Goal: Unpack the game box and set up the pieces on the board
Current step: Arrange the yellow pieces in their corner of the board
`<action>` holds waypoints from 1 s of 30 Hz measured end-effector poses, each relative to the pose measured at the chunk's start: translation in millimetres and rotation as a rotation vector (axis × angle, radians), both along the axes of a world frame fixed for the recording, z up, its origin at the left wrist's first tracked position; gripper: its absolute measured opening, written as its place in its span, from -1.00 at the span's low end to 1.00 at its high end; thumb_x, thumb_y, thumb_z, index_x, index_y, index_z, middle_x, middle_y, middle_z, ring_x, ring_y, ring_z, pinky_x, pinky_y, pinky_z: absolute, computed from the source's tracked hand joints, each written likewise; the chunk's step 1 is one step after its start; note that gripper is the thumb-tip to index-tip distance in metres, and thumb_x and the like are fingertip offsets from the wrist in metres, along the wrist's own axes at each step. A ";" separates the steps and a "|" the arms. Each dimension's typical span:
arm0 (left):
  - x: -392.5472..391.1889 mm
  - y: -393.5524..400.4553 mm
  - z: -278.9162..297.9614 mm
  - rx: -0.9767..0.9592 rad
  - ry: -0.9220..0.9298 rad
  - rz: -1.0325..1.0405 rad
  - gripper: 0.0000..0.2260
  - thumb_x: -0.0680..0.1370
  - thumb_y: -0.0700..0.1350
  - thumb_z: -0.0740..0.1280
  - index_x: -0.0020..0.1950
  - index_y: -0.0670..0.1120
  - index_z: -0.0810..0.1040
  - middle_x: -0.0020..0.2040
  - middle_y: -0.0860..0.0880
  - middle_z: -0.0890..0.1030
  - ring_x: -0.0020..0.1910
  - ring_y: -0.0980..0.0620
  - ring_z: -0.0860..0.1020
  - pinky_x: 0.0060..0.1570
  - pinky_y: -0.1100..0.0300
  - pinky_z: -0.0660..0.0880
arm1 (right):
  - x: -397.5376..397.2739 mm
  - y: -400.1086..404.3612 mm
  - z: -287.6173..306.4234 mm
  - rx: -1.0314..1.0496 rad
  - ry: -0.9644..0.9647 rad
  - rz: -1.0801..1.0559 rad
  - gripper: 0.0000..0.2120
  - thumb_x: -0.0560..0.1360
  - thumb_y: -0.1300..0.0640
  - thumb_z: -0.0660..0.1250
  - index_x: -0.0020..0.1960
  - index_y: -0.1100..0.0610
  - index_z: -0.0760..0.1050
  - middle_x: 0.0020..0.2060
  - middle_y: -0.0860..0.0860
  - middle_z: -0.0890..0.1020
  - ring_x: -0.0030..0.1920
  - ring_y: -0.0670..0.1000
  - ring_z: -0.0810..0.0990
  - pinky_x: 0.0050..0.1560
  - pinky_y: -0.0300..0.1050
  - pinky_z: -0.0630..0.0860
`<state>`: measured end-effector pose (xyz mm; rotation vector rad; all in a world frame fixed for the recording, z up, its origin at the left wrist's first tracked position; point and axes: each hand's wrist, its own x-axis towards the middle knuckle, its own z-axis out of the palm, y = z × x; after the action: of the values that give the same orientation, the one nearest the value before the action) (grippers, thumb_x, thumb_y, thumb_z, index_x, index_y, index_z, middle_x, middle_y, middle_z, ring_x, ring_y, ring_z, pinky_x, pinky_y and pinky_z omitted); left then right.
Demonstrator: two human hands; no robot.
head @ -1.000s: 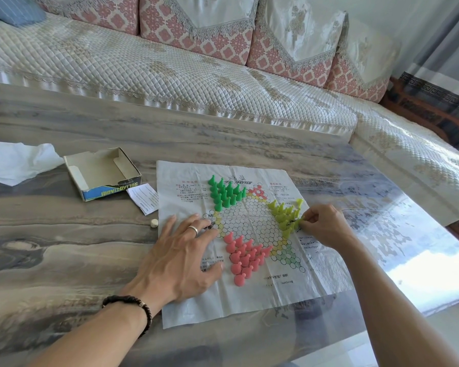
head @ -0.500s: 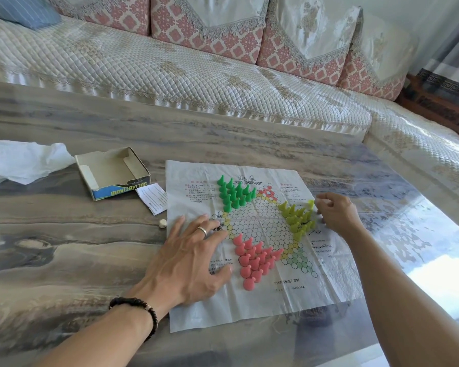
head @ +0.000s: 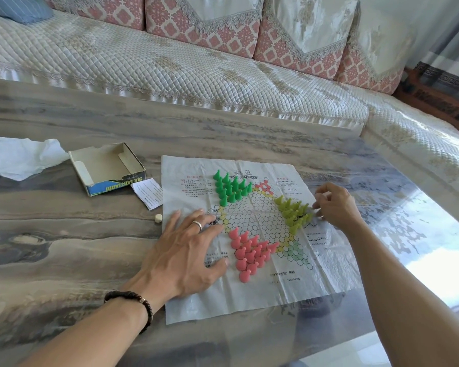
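Board: paper game sheet flat on the marble-patterned table, near edge close to the table's front.
Left hand: fingers spread, pressing the sheet's left margin.
Right hand: fingers curled beside the yellow-green pegs (contents, if any, hidden).
Box: open game box left of the sheet, apart.

My table is a grey, wood-grained slab. Lying directly on it: the paper game board, the open cardboard box, a small printed slip touching the board's left edge, a die, and crumpled white paper at far left.
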<state>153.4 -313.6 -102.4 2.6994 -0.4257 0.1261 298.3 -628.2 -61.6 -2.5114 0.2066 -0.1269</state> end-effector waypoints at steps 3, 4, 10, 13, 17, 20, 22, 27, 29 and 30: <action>-0.4 0.7 -0.1 0.011 -0.003 0.001 -0.35 0.48 0.32 0.14 0.52 0.09 0.21 0.55 0.07 0.17 0.54 0.11 -0.03 0.51 -0.02 -0.17 | -7.1 -2.3 4.4 0.008 0.037 0.039 -0.95 0.58 0.24 0.25 0.01 0.13 0.46 -0.25 0.12 0.66 -0.32 0.04 0.66 -0.31 -0.09 0.59; -0.6 0.8 0.1 0.012 -0.004 0.001 -0.35 0.48 0.32 0.14 0.52 0.09 0.21 0.55 0.07 0.17 0.54 0.10 -0.03 0.51 -0.02 -0.17 | -9.4 -3.2 5.0 -0.009 0.050 0.048 -0.93 0.57 0.23 0.28 0.04 0.13 0.42 -0.25 0.10 0.66 -0.31 0.02 0.66 -0.30 -0.11 0.58; -0.4 0.4 -0.2 0.005 0.001 -0.002 -0.34 0.46 0.33 0.14 0.51 0.08 0.24 0.54 0.06 0.18 0.55 0.09 -0.02 0.51 -0.01 -0.18 | -11.7 -10.1 5.7 -0.166 0.091 0.105 -0.90 0.51 0.30 0.36 0.00 0.16 0.51 -0.25 0.06 0.67 -0.29 -0.03 0.68 -0.17 -0.09 0.64; -0.4 0.8 -0.9 0.009 0.007 -0.002 -0.33 0.45 0.34 0.12 0.51 0.08 0.24 0.54 0.06 0.18 0.55 0.09 -0.02 0.51 -0.02 -0.18 | -11.7 -9.3 6.7 -0.263 0.107 0.171 -0.87 0.50 0.32 0.34 -0.04 0.15 0.60 -0.22 0.04 0.66 -0.28 -0.05 0.66 -0.20 -0.20 0.59; -0.3 1.4 -0.6 0.036 0.036 -0.008 -0.30 0.44 0.36 0.11 0.53 0.10 0.19 0.55 0.09 0.14 0.54 0.10 -0.07 0.50 0.01 -0.22 | -11.3 -7.8 4.9 -0.313 0.131 0.202 -0.85 0.49 0.31 0.32 -0.01 0.14 0.61 -0.20 0.00 0.64 -0.18 -0.01 0.64 -0.17 -0.22 0.52; 1.5 2.4 2.5 0.019 0.077 -0.018 -0.27 0.40 0.30 0.13 0.55 0.10 0.15 0.56 0.09 0.11 0.54 0.12 -0.11 0.48 0.05 -0.28 | -10.9 -8.6 4.7 -0.323 0.128 0.207 -0.86 0.48 0.30 0.33 -0.03 0.13 0.61 -0.20 -0.01 0.64 -0.18 -0.04 0.60 -0.26 -0.29 0.44; 2.1 2.4 5.1 0.015 0.103 -0.025 -0.24 0.36 0.24 0.13 0.56 0.09 0.13 0.56 0.09 0.09 0.54 0.13 -0.13 0.47 0.06 -0.31 | -11.2 -8.7 5.3 -0.318 0.132 0.216 -0.88 0.48 0.28 0.34 -0.05 0.11 0.59 -0.19 0.00 0.64 -0.19 -0.04 0.60 -0.26 -0.28 0.44; 2.2 2.5 7.1 0.009 0.120 -0.030 -0.20 0.31 0.22 0.10 0.56 0.09 0.12 0.56 0.09 0.08 0.54 0.14 -0.15 0.47 0.06 -0.32 | -13.4 -8.6 5.3 -0.281 0.124 0.227 -0.89 0.47 0.25 0.38 -0.09 0.05 0.58 -0.31 -0.03 0.60 -0.33 -0.07 0.53 -0.35 -0.26 0.39; 2.7 2.7 7.2 0.009 0.124 -0.033 -0.19 0.30 0.23 0.08 0.56 0.09 0.12 0.56 0.09 0.07 0.54 0.14 -0.15 0.46 0.06 -0.33 | -13.8 -8.1 5.1 -0.278 0.118 0.226 -0.88 0.46 0.26 0.38 -0.10 0.05 0.59 -0.33 -0.02 0.60 -0.35 -0.07 0.51 -0.37 -0.25 0.39; 3.2 2.9 7.0 0.009 0.129 -0.037 -0.20 0.30 0.23 0.10 0.56 0.09 0.12 0.56 0.09 0.07 0.54 0.14 -0.15 0.46 0.06 -0.33 | -14.0 -7.9 5.0 -0.274 0.120 0.226 -0.88 0.46 0.26 0.38 -0.10 0.05 0.59 -0.33 -0.02 0.60 -0.36 -0.07 0.50 -0.38 -0.25 0.39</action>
<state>156.6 -310.7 -95.4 2.6878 -0.4376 -0.0606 284.4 -636.1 -56.6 -2.7970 -0.0519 0.0938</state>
